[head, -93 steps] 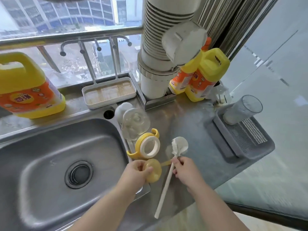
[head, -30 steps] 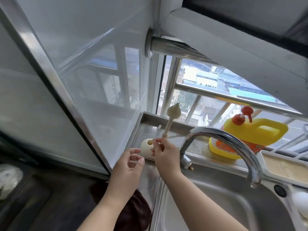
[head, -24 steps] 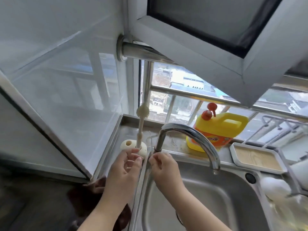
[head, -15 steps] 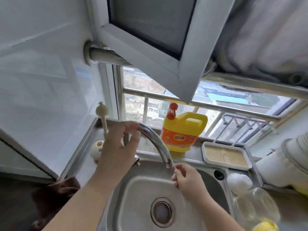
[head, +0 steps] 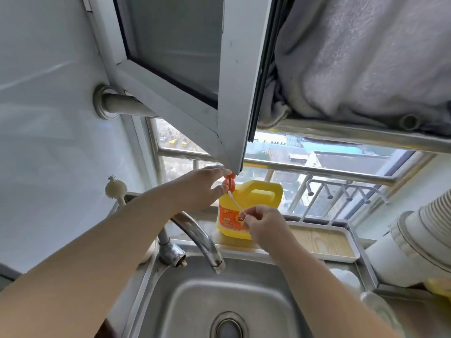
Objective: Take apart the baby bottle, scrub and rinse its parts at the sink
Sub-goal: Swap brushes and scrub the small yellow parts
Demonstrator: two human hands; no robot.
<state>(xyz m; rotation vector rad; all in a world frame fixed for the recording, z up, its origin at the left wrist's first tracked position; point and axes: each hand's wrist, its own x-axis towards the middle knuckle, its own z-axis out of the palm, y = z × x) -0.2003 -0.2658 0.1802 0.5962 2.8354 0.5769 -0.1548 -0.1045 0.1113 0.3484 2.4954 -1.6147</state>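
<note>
**Soap first: a thin brush held up to the detergent pump**

We reached our left hand (head: 205, 189) across the sink (head: 219, 296) to the orange pump (head: 229, 184) on top of the yellow detergent jug (head: 246, 211), which stood at twelve o'clock behind the basin on the steel tabletop (head: 244, 250). The left grip lay over and around the pump head, thumb below and fingers above, so we judged it was set to press out soap; whether it actually clenched the pump we could not tell.

Our right hand (head: 263, 225) pinched the lower end of a thin white brush (head: 235, 203) between thumb and fingertips, a closed grip on the stick. It was tilted so the far tip sat right under the pump's spout, seemingly placed there to catch the detergent.

The faucet (head: 200, 237) curved over the basin at about ten o'clock from the drain (head: 228, 325), and no water showed. The larger bottle brush (head: 116, 189) stood upright at nine o'clock by the wall, parked out of the way.

As for the baby bottle, only blurred pieces showed at four o'clock on the sink's edge: a clear glass-like body (head: 378, 311) and a pale rounded part (head: 344, 276) beside it, with a sliver of yellow at the frame's edge. They lay apart, so scrubbing seemed in hand.
</note>
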